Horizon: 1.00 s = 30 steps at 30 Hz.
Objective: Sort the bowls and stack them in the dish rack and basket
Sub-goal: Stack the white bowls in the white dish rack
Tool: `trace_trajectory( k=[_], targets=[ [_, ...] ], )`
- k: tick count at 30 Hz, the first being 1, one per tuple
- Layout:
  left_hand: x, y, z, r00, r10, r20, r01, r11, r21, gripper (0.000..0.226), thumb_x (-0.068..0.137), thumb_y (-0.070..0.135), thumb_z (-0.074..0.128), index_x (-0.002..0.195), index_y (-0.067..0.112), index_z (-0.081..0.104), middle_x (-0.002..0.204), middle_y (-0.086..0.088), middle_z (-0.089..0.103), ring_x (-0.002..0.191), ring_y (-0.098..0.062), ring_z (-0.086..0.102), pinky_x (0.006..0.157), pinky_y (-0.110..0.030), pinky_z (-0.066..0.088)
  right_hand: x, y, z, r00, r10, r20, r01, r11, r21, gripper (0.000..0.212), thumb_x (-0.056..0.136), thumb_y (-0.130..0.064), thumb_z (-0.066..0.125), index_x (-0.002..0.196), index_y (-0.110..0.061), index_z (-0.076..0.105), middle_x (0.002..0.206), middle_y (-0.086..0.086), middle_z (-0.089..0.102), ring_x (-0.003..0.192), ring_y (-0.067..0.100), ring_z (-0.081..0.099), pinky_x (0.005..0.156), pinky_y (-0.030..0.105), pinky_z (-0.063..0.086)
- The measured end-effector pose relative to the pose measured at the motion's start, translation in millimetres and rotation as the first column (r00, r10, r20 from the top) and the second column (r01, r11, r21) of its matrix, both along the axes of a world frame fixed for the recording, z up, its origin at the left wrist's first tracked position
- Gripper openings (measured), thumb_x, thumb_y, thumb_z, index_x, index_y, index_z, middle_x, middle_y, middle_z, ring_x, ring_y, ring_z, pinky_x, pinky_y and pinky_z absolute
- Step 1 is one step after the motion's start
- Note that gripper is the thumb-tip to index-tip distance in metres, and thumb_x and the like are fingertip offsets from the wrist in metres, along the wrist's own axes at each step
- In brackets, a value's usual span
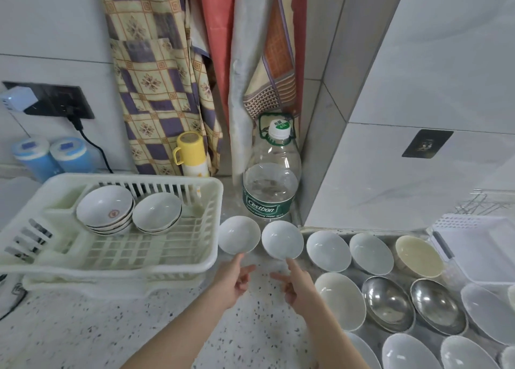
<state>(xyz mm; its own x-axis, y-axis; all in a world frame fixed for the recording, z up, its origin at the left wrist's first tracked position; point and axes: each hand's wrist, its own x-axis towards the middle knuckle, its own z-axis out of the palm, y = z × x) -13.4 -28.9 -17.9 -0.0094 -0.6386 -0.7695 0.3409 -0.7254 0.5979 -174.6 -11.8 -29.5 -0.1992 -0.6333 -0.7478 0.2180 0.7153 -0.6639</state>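
The white plastic dish rack [195,260] stands at the left with two short stacks inside: bowls with a red mark [104,209] and plain white bowls [156,212]. On the speckled counter just right of the rack sit two small white bowls, one [239,233] in front of my left hand [232,281] and one [282,239] in front of my right hand [296,287]. Each hand has its fingers apart and a fingertip at the near rim of its bowl. Neither hand holds anything. Several more white, cream and steel bowls [387,301] lie in rows at the right.
A large clear water bottle [271,179] stands behind the two bowls, with a yellow flask [191,154] left of it. A white basket [479,246] sits at the far right by a wire rack. Hanging cloths, two blue canisters and a plugged-in cable line the back wall.
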Motion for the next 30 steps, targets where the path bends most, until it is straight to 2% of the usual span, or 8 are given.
trace_trajectory(
  k=[4,7,11,15,19,21,25,30],
  targets=[
    [-3,-10,-18,0.993,0.120,0.006,-0.120,0.993,-0.013,0.025,0.102,0.026,0.052,0.122,0.011,0.051,0.099,-0.017,0.071,0.046,-0.012,0.043,0.031,-0.018,0.026,-1,-11,-6,0.999,-0.014,-0.034,0.013,0.999,-0.032,0.027,0.095,-0.038,0.052,0.115,-0.020,0.054,0.092,0.007,0.074,0.052,0.015,0.045,0.043,0.018,0.027],
    [-3,-15,-24,0.990,0.137,0.041,-0.135,0.990,-0.036,0.028,0.102,0.024,0.049,0.126,0.009,0.050,0.100,-0.016,0.069,0.049,-0.011,0.044,0.033,-0.018,0.028,-1,-17,-9,0.999,-0.036,-0.041,0.033,0.998,-0.062,0.024,0.095,-0.027,0.051,0.116,-0.016,0.052,0.097,0.004,0.071,0.055,0.015,0.046,0.044,0.020,0.030],
    [-5,-16,-25,0.982,0.139,0.127,-0.129,0.988,-0.083,0.026,0.099,0.018,0.049,0.116,0.003,0.061,0.091,-0.009,0.070,0.043,-0.007,0.041,0.032,-0.017,0.025,-4,-22,-11,0.998,-0.057,-0.033,0.055,0.996,-0.067,0.023,0.092,-0.016,0.051,0.113,-0.010,0.057,0.093,0.004,0.072,0.051,0.013,0.042,0.037,0.018,0.029],
    [-11,-12,-21,0.955,0.204,0.215,-0.188,0.978,-0.093,0.019,0.094,0.006,0.047,0.101,0.000,0.063,0.092,-0.012,0.072,0.034,-0.005,0.035,0.031,-0.015,0.023,-3,-22,-11,0.992,-0.118,-0.042,0.115,0.991,-0.064,0.025,0.091,-0.010,0.049,0.113,-0.003,0.059,0.090,0.013,0.071,0.051,0.013,0.037,0.041,0.021,0.030],
    [-6,-1,-19,0.944,0.242,0.223,-0.228,0.970,-0.089,0.021,0.093,0.002,0.046,0.104,-0.008,0.061,0.091,-0.021,0.071,0.026,-0.003,0.025,0.030,-0.013,0.025,-3,-13,-8,0.987,-0.147,-0.066,0.143,0.988,-0.061,0.027,0.093,-0.010,0.047,0.115,0.000,0.059,0.084,0.016,0.072,0.047,0.013,0.036,0.043,0.023,0.031],
    [0,9,-18,0.943,0.236,0.235,-0.222,0.971,-0.085,0.023,0.093,0.002,0.047,0.109,-0.007,0.060,0.094,-0.024,0.073,0.026,-0.003,0.024,0.029,-0.014,0.023,-2,-4,-5,0.984,-0.161,-0.071,0.156,0.985,-0.074,0.027,0.094,-0.012,0.047,0.114,-0.001,0.059,0.083,0.016,0.073,0.045,0.013,0.030,0.040,0.023,0.029],
    [16,32,-17,0.954,0.177,0.241,-0.166,0.984,-0.064,0.020,0.093,0.002,0.049,0.110,0.000,0.060,0.084,-0.021,0.075,0.033,-0.007,0.025,0.031,-0.016,0.022,2,14,8,0.973,-0.225,-0.042,0.217,0.966,-0.136,0.022,0.091,-0.011,0.047,0.106,-0.004,0.061,0.081,0.016,0.074,0.042,0.011,0.024,0.034,0.020,0.025],
    [41,56,-2,0.962,-0.021,0.273,0.029,0.999,-0.024,0.014,0.092,0.003,0.052,0.102,-0.001,0.062,0.074,-0.018,0.076,0.039,-0.009,0.032,0.036,-0.018,0.023,8,24,40,0.963,-0.269,-0.024,0.256,0.937,-0.236,0.018,0.087,-0.008,0.047,0.097,-0.006,0.061,0.075,0.015,0.074,0.047,0.012,0.025,0.032,0.018,0.025]
  ],
)
